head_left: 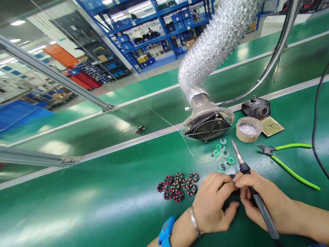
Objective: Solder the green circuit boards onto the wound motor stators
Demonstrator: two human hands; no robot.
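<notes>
My right hand (268, 199) is closed around a soldering iron (262, 206), its bare tip pointing up and away over the bench. Close against it, my left hand (217, 202) has its fingers curled on a small dark part (232, 176), mostly hidden behind the fingers, so I cannot make out its kind. The fingertips of both hands meet at that part. Several small green ring-shaped circuit boards (223, 155) lie just beyond the hands. To the left sits a group of several black rings with red or copper-coloured windings (178, 187).
A fume extractor fan (209, 128) on a silver duct (213, 44) hangs over the bench (89, 199). Green-handled cutters (282, 157), a round tub of metal shavings (248, 129), a flat square tin (271, 126) and a black holder (256, 108) stand at right. Thin wire (189, 147) crosses the bench.
</notes>
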